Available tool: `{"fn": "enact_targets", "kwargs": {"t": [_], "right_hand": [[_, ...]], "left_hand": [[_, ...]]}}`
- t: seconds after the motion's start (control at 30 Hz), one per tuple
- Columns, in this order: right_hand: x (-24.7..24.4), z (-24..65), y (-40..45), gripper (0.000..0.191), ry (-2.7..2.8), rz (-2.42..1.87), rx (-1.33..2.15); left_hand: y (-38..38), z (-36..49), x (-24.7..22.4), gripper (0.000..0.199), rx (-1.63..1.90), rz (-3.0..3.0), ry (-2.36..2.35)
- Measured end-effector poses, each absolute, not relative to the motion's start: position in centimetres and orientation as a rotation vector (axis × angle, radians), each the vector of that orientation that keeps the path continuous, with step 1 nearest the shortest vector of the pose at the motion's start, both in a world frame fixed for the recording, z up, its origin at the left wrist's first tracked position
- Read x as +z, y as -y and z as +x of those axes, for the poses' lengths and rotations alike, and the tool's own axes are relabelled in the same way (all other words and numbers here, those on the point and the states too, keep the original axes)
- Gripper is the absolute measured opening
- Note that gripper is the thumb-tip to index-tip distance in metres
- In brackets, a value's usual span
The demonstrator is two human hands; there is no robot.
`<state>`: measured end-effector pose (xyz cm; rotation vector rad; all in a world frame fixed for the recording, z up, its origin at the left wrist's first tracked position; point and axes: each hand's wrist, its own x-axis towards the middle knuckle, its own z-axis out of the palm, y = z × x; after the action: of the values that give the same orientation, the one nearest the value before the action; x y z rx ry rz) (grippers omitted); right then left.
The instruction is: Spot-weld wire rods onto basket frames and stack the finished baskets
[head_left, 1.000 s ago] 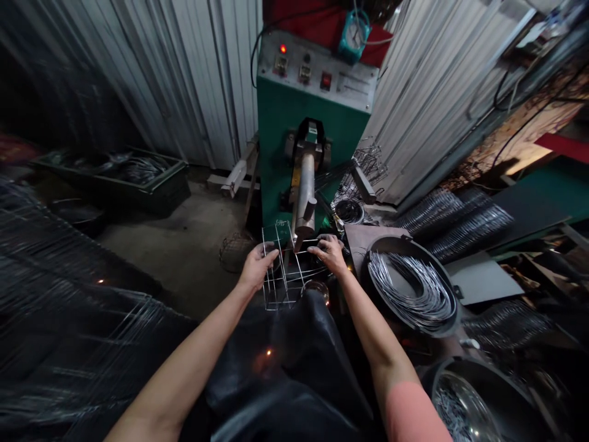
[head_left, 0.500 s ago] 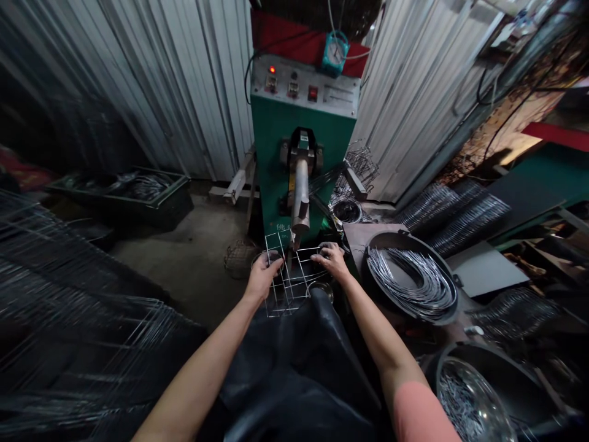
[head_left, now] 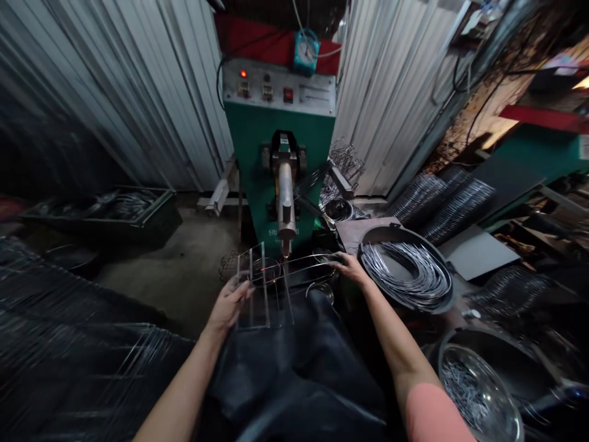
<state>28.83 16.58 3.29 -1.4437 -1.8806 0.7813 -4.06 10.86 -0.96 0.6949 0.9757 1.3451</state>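
My left hand (head_left: 232,299) is closed around the left edge of a wire rack (head_left: 265,301), a grid of thin metal rods blurred by motion. My right hand (head_left: 348,266) pinches the right end of a bent length of wire (head_left: 306,261), which reaches left to the rack. Whether the wire is joined to the rack I cannot tell. Just above the wire is the metal electrode tip (head_left: 286,245) of a green welding machine (head_left: 248,147). A small orange glow shows near the rack, left of the tip.
On my right, a round pan (head_left: 405,267) holds a coil of bent wires, with a bowl of small metal pieces (head_left: 464,393) nearer me. Stacked wire racks (head_left: 69,344) fill the left side. A green bin (head_left: 151,215) stands on the floor behind them.
My left hand has moved left and down with the rack. My right hand has shifted right and down, and a curved wire now spans between the hands. The view has turned slightly right.
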Motion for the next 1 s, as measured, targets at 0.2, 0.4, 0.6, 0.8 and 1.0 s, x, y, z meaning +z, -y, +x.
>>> {"fn": "enact_targets", "kwargs": {"t": [0.2, 0.4, 0.6, 0.8, 1.0], "right_hand": [[8.7, 25.5, -12.1, 0.028, 1.871, -1.054, 1.041], [13.1, 17.7, -9.5, 0.030, 2.106, -0.807, 0.605], [16.5, 14.4, -8.3, 0.026, 2.323, -0.831, 0.342], [20.0, 17.7, -8.1, 0.021, 2.296, -0.830, 0.220], [16.2, 20.2, -8.7, 0.033, 2.364, -1.120, 0.092]], "left_hand": [[-6.7, -10.3, -2.1, 0.041, 1.312, 0.622, -0.998], [-5.0, -12.3, 4.8, 0.056, 1.514, 1.225, -1.609], [-3.1, -7.1, 14.5, 0.038, 1.336, 2.137, -1.306], [-4.6, -5.0, 18.2, 0.035, 1.373, 1.841, -1.197], [-6.4, -4.3, 16.7, 0.039, 1.081, 1.482, -1.195]]}}
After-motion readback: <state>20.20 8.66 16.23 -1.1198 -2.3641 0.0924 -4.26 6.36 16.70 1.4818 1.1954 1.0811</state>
